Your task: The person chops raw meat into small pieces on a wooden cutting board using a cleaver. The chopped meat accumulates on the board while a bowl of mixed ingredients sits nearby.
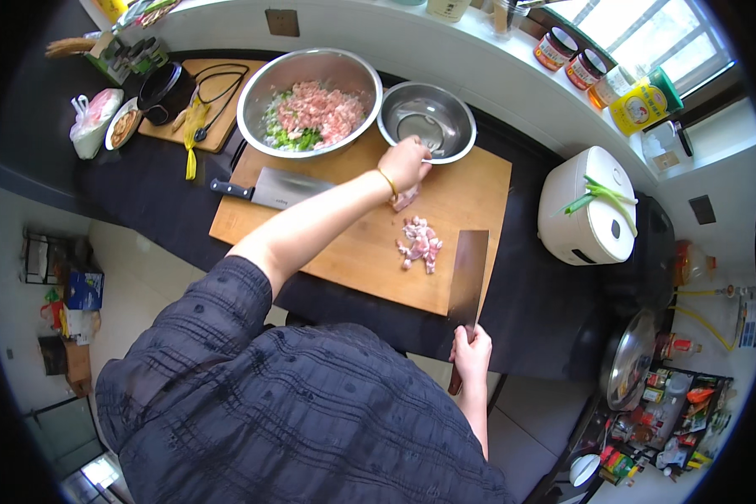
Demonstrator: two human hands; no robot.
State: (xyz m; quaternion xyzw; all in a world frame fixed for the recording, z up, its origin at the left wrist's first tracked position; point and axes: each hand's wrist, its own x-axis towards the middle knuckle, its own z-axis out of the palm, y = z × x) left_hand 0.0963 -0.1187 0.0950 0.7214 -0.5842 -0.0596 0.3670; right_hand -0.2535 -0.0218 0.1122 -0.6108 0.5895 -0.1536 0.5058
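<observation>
My left hand [405,165] reaches across the cutting board, its fingers closed at the near rim of a small metal bowl [462,126]. Part of the grip is hidden by the back of the hand. My right hand [472,349] is wrapped round the dark handle of a cleaver [469,265], whose broad blade lies over the right edge of the wooden cutting board [353,252]. Left of the blade sits a small heap of chopped pale-pink raw meat [420,244]. Another piece of meat [406,198] shows under my left wrist.
A large metal bowl [256,126] at the back holds minced meat and chopped greens. A second cleaver [281,186] lies flat on the board, partly under my left forearm. Rightward stands a white rice cooker [584,218] with scallions [601,197] on its lid.
</observation>
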